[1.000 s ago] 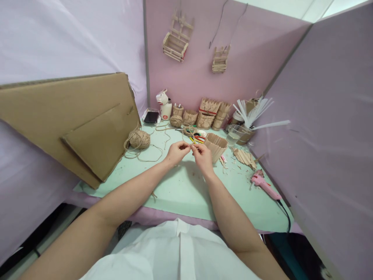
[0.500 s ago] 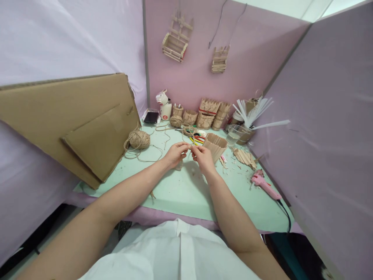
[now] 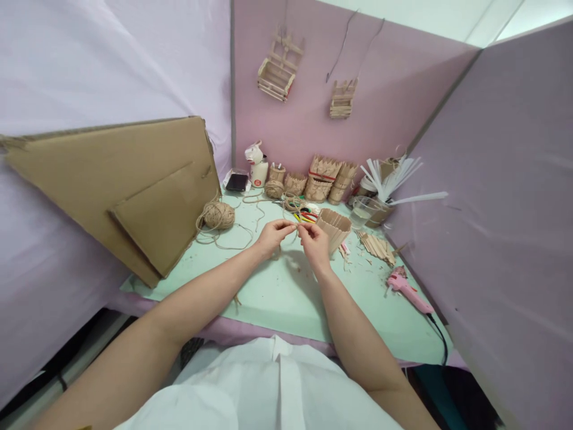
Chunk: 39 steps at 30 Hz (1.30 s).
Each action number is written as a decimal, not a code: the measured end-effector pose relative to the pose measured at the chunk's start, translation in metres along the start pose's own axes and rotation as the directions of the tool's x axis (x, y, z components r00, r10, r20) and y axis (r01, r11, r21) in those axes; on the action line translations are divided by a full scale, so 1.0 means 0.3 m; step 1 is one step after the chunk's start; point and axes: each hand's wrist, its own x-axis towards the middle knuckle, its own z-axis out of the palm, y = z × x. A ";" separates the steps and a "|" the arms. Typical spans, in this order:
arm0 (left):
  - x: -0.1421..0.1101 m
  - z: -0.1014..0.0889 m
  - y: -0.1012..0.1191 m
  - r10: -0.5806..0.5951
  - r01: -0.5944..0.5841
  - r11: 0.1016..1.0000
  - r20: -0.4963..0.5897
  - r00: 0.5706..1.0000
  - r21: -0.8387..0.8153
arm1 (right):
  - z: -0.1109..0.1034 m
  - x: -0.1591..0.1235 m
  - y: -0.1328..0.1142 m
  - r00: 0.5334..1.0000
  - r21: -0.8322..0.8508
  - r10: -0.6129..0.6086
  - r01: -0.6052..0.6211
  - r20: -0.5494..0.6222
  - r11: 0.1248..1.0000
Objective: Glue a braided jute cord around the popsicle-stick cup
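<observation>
1. Strand (image 3: pixel 296 226) of thin, tan fibre, apparently twine, sits between the two hands, above the pale green table (image 3: pixel 273 298); its full course is too fine to follow.
2. The left hand (image 3: pixel 272 235) is closed to a pinch, thumb and forefinger tips together on the strand, the other fingers curled loosely.
3. The right hand (image 3: pixel 315 241) faces it, also pinching the strand, its fingertips just beside the left ones.
4. Just beyond the right hand stands a slatted container (image 3: pixel 333 228) of flat wooden sticks, open at the top, with an uneven rim.
5. A fuzzy, rounded twine ball (image 3: pixel 219 215) lies left of the hands, loose loops curling around it on the smooth table surface.
6. Red and yellow handles (image 3: pixel 308 217) lie behind the hands, near more coiled cord.
7. To the right, flat, pale sticks (image 3: pixel 376 246) lie in a rough row, splinters scattered near them; closer in rests a glossy pink glue gun (image 3: pixel 408 289) with a black cord.
8. Stiff, matte brown cardboard (image 3: pixel 89 173) leans at the left, a smaller panel against its face.
9. Long white strips (image 3: pixel 394 182) fan out beyond a clear plastic cup (image 3: pixel 362 212).
</observation>
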 end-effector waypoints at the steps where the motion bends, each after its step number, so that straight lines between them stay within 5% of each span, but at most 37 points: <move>1: -0.002 0.001 0.004 0.025 -0.025 1.000 -0.004 1.000 0.011 | -0.001 0.000 -0.001 1.000 -0.009 -0.007 0.007 -0.002 1.000; 6: -0.005 0.005 -0.003 0.026 -0.026 1.000 -0.009 1.000 0.009 | -0.005 0.002 -0.005 0.995 -0.062 -0.096 0.096 -0.006 0.993; 10: 0.002 0.002 -0.012 -0.185 0.185 0.960 0.020 0.983 -0.211 | 0.005 -0.009 -0.012 0.983 -0.108 -0.183 0.179 -0.029 0.978; 14: 0.010 -0.013 0.004 -0.419 0.505 0.767 0.288 0.861 -0.395 | 0.013 -0.026 -0.024 0.966 -0.116 -0.260 0.257 -0.004 0.959; 16: 0.008 -0.018 0.013 -0.433 0.551 0.749 0.359 0.827 -0.368 | 0.011 -0.027 -0.023 0.963 -0.103 -0.268 0.267 0.004 0.958; 21: -0.003 -0.013 0.008 -0.260 0.351 0.919 0.392 0.883 -0.181 | 0.000 -0.007 0.000 0.986 -0.022 -0.167 0.167 -0.007 0.986; 27: 0.000 -0.006 -0.003 0.033 -0.057 0.988 0.164 0.986 0.144 | -0.001 0.011 0.009 0.998 0.013 -0.005 0.004 0.068 1.000; 30: -0.002 -0.006 -0.009 0.166 -0.207 0.925 0.150 0.975 0.319 | -0.007 0.018 0.017 0.994 0.022 0.030 -0.033 0.107 0.999; 33: -0.007 -0.003 -0.014 0.176 -0.246 0.864 0.193 0.965 0.439 | -0.016 0.024 0.029 0.993 0.028 0.035 -0.038 0.114 0.999; 39: -0.019 0.011 0.017 0.189 -0.297 0.834 0.266 0.945 0.464 | -0.010 0.006 0.006 0.995 0.040 -0.065 0.068 -0.073 0.997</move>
